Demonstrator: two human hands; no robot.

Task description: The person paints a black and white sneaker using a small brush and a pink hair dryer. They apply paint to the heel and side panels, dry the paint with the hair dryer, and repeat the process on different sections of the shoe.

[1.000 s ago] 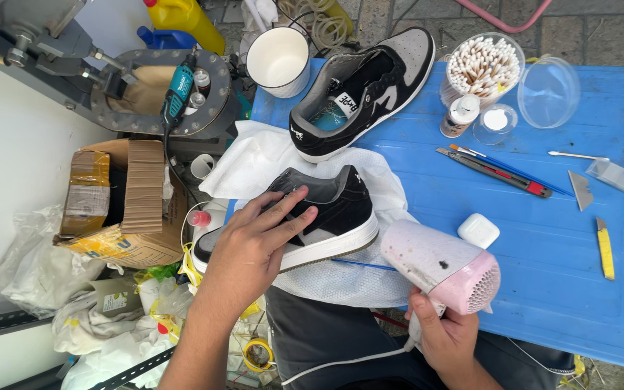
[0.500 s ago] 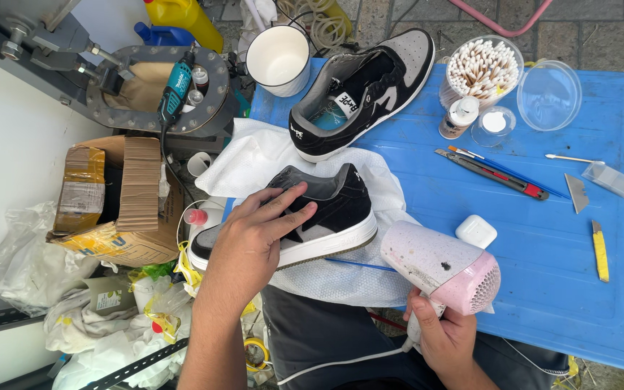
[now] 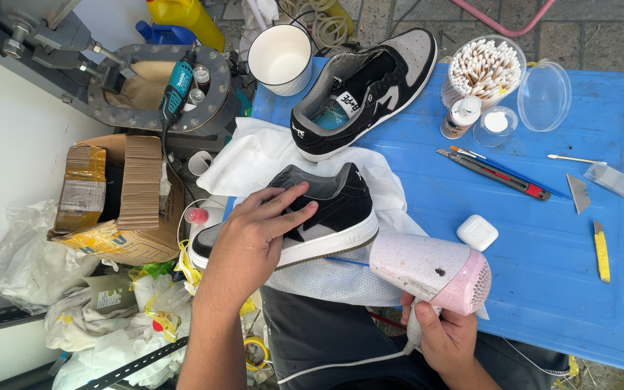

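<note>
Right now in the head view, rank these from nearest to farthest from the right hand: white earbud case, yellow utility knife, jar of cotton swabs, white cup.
From the right hand gripping the pink hair dryer:
1. White earbud case, just above it on the blue table.
2. Yellow utility knife, off to the right.
3. Jar of cotton swabs, at the table's far edge.
4. White cup, far upper left.

left hand (image 3: 254, 242) spread flat, right hand (image 3: 445, 336) gripping

The left hand (image 3: 250, 242) covers the middle of the black sneaker (image 3: 326, 217), so its laces and tongue are out of sight. The hair dryer (image 3: 431, 271) hides its own grip inside the right hand (image 3: 445, 339). The blue tabletop (image 3: 543, 274) runs off the right edge.
</note>
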